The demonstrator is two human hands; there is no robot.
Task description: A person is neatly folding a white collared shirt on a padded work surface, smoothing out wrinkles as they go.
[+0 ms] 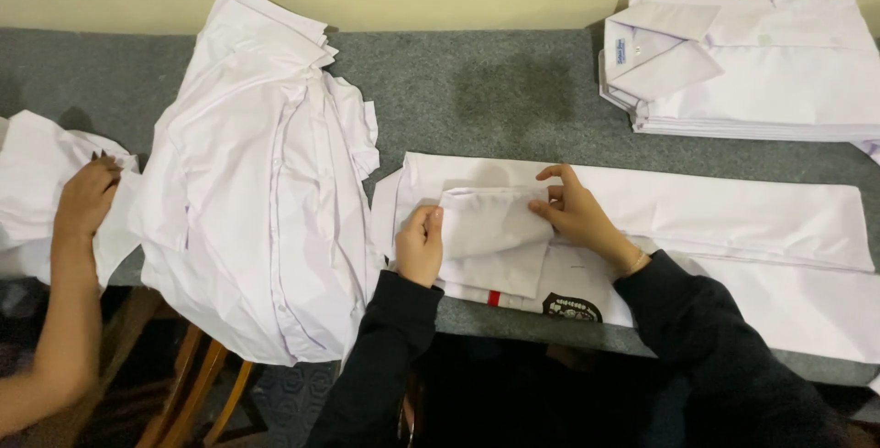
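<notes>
White cotton shirt [697, 219] lies flat at centre-right of the frame, long axis running left to right across the grey felt surface [495, 91]. Its folded sleeve [490, 228] sits between both hands. Left hand [420, 245] pinches the sleeve's left edge; right hand [573, 213] pinches the right edge (equally near).

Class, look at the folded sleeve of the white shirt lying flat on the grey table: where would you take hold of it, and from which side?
Probably pinch the sleeve at its two short ends, as the left hand and right hand do. Come from the near table edge, thumbs on top: the cloth lies flat and limp, so a two-ended grip should keep the fold.
</notes>
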